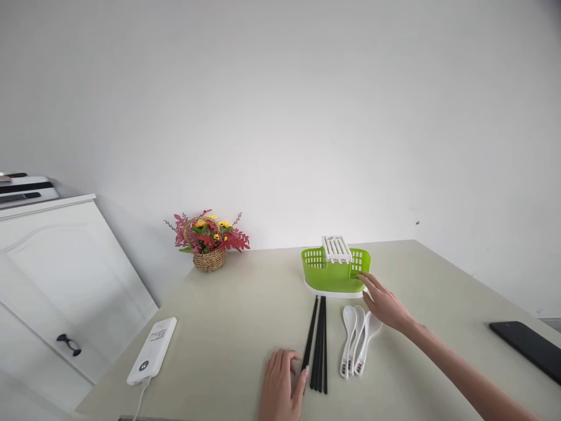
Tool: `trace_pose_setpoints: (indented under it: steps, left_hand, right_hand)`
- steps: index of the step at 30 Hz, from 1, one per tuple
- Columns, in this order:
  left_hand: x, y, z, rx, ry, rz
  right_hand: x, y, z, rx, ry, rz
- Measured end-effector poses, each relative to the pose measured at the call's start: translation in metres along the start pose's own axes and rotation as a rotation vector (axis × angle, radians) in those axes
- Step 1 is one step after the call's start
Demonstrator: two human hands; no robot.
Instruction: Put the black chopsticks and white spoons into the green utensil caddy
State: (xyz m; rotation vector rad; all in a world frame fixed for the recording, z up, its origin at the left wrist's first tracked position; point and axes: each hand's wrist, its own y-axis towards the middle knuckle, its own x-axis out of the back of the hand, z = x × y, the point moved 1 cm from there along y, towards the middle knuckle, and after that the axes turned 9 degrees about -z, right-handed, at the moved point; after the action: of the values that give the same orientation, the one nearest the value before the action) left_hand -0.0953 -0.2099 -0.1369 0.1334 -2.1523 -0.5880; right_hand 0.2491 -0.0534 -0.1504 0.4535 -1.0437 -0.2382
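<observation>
My left hand point(281, 383) rests on the tabletop, fingers lightly bent and thumb apart, with the thumb tip by the lower end of the black chopsticks point(319, 345). Several of these lie lengthwise in a narrow fan. To their right are three white spoons point(354, 336), bowls pointing away from me. Behind them stands a green cutlery basket point(331, 278) on a white base, a white slotted rack point(336, 249) across its top. Stretched out open, my right hand point(385, 304) reaches the basket's right front side; whether the fingertips press on it I cannot tell.
A white power bank point(152, 351) with a cable lies at the table's left edge. A wicker basket of artificial flowers point(209, 258) stands at the back left, against the wall. On the right lies a black phone point(528, 348). A white cabinet point(61, 280) adjoins the table's left side.
</observation>
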Motion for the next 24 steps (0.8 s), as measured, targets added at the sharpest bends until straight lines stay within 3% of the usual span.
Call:
trace_pose_setpoints:
  steps: [8,13,20,24]
  left_hand:
    - [0.001,0.003,-0.003,0.007,0.032,-0.005]
    - [-0.001,0.016,-0.011,0.014,0.178,0.044]
    - [-0.005,0.055,-0.033,-0.036,0.536,0.217]
    - [-0.008,0.077,-0.049,-0.090,0.700,0.374]
  right_hand:
    - [0.006,-0.003,0.005,0.010,0.016,-0.009]
    - [0.009,-0.009,0.012,0.025,0.021,-0.042]
    - [0.039,-0.024,0.039,0.022,0.016,-0.224]
    - [0.053,-0.029,0.059,0.069,0.059,-0.227]
